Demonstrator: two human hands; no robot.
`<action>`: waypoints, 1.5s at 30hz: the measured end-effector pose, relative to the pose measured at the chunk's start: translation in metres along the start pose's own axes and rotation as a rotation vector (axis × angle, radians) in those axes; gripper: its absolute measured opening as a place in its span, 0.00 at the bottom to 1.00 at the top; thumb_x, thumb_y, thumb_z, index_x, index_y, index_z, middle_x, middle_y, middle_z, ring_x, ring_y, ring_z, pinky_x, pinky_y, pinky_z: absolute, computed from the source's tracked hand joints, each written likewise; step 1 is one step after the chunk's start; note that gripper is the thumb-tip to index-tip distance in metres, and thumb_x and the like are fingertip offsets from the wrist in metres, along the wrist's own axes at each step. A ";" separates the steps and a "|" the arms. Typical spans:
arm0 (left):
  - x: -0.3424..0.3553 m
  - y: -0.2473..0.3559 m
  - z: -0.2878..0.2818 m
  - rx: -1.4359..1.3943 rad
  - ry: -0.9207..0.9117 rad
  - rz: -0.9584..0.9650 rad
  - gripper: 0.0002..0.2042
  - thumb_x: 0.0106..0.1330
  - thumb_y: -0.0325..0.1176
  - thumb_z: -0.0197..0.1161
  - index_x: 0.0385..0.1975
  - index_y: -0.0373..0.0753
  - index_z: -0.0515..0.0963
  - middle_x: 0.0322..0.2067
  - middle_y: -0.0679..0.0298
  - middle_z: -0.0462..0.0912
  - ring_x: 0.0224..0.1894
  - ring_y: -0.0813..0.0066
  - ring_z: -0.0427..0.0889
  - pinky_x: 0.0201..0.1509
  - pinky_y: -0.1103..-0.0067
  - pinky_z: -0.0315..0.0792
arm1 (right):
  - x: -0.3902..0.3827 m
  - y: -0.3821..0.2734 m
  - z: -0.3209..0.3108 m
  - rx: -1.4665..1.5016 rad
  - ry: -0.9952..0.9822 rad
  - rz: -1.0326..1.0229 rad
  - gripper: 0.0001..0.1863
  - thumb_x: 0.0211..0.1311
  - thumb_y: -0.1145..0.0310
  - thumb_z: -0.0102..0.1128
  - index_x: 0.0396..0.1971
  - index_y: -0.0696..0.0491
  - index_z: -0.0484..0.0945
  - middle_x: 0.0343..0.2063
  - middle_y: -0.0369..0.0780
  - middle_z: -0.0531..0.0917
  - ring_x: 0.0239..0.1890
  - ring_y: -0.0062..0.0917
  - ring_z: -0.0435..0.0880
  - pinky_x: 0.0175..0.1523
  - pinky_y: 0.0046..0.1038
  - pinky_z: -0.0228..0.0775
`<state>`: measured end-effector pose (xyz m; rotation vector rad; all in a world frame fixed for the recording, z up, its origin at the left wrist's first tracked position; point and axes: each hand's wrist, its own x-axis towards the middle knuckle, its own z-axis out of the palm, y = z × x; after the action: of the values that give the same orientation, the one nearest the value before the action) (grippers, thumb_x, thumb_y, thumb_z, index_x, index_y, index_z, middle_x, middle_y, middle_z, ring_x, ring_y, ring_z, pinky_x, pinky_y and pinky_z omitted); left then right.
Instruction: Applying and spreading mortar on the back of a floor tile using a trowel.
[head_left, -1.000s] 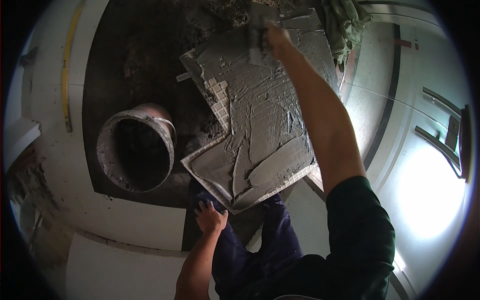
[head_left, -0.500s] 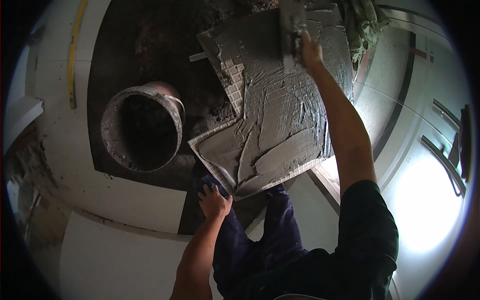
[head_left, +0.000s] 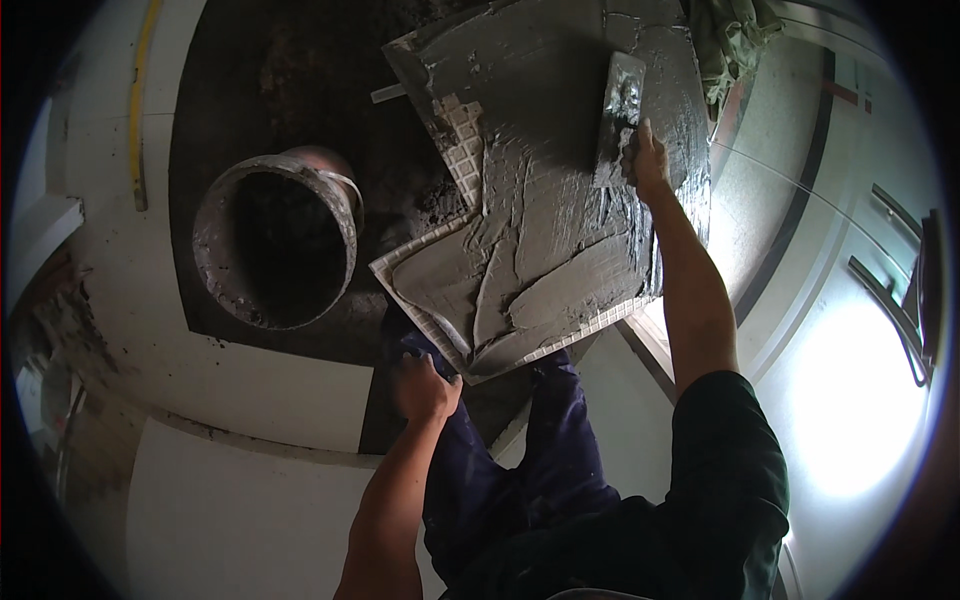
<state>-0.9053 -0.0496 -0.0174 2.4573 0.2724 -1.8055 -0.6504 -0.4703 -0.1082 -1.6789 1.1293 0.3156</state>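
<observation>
My right hand grips a flat plastering trowel, its plate smeared with grey mortar. The trowel lies over the upper right part of a large tile. Wet grey mortar covers most of the tile's gridded back; bare grid shows along the near edges and by the notch on its left. My left hand rests on my left knee, just off the tile's near corner. Its thumb stands apart from the fingers, which are slightly blurred, and nothing shows in it.
A mortar-crusted bucket lies left of the tile on dark, dirty ground. Farther left is a yellow strip like a level. Green cloth is bunched at the upper right. Pale panels border the dark ground.
My right hand has drawn the trowel toward me and slightly right across the mortar. My left hand stays at the knee, its fingers now drawn in somewhat. The whole view has shifted slightly.
</observation>
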 end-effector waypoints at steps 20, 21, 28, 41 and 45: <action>0.001 0.000 0.003 -0.014 -0.016 0.003 0.38 0.56 0.57 0.67 0.64 0.44 0.68 0.68 0.50 0.61 0.65 0.41 0.66 0.61 0.59 0.73 | -0.087 0.043 0.123 -0.656 -0.360 -0.276 0.32 0.63 0.38 0.56 0.42 0.58 0.80 0.30 0.49 0.84 0.35 0.39 0.84 0.42 0.41 0.74; -0.001 -0.004 0.002 -0.017 -0.015 -0.010 0.38 0.56 0.57 0.67 0.64 0.44 0.68 0.68 0.50 0.61 0.65 0.41 0.66 0.61 0.59 0.73 | -0.103 0.032 0.138 -0.809 -0.383 -0.352 0.35 0.61 0.36 0.56 0.46 0.57 0.79 0.35 0.54 0.85 0.41 0.45 0.86 0.47 0.44 0.75; -0.001 -0.013 0.011 -0.068 -0.005 0.008 0.35 0.57 0.56 0.67 0.61 0.43 0.70 0.68 0.49 0.60 0.66 0.37 0.64 0.61 0.55 0.71 | -0.128 0.017 0.213 -0.881 -0.428 -0.422 0.38 0.61 0.32 0.52 0.49 0.55 0.77 0.38 0.52 0.85 0.42 0.48 0.85 0.46 0.46 0.77; -0.004 -0.012 0.013 -0.033 0.009 0.011 0.36 0.57 0.56 0.67 0.63 0.43 0.69 0.68 0.51 0.61 0.65 0.42 0.67 0.59 0.60 0.75 | -0.135 0.001 0.190 -0.811 -0.397 -0.454 0.38 0.59 0.32 0.54 0.50 0.55 0.79 0.39 0.52 0.85 0.44 0.46 0.85 0.49 0.44 0.75; -0.004 -0.012 0.018 -0.097 0.006 0.012 0.33 0.57 0.55 0.67 0.60 0.43 0.71 0.67 0.49 0.62 0.65 0.40 0.66 0.59 0.58 0.73 | -0.093 0.024 0.094 -0.910 -0.184 -0.347 0.31 0.62 0.36 0.54 0.47 0.49 0.83 0.37 0.53 0.85 0.42 0.49 0.85 0.44 0.44 0.76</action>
<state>-0.9255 -0.0408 -0.0190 2.3945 0.3358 -1.7370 -0.6896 -0.3425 -0.1002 -2.5226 0.5392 0.8227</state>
